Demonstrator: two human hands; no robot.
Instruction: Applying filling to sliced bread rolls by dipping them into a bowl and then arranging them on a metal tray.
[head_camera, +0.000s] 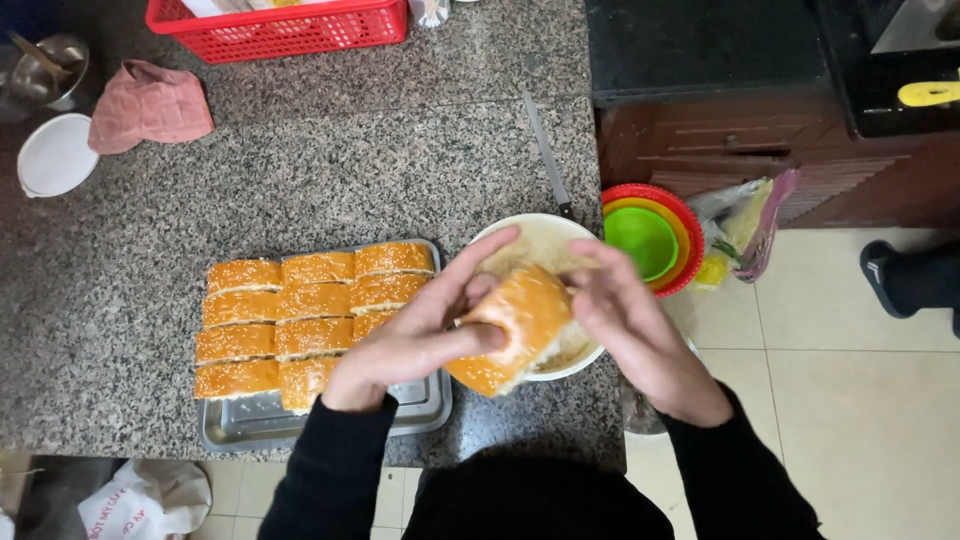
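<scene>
Lower centre of the frame: a sesame bun (512, 330) held between both hands above the near edge of a white bowl (541, 238). Long axis slanting from lower left to upper right. Left hand (425, 335) curled round the bun's left side, thumb on the crust; right hand (630, 325) half open at the right end, fingertips touching. Just left, a metal tray (325, 418) of cut buns (300, 318). Bowl contents mostly hidden behind bun and hands; a knife (545, 150) beyond, partly blurred.
</scene>
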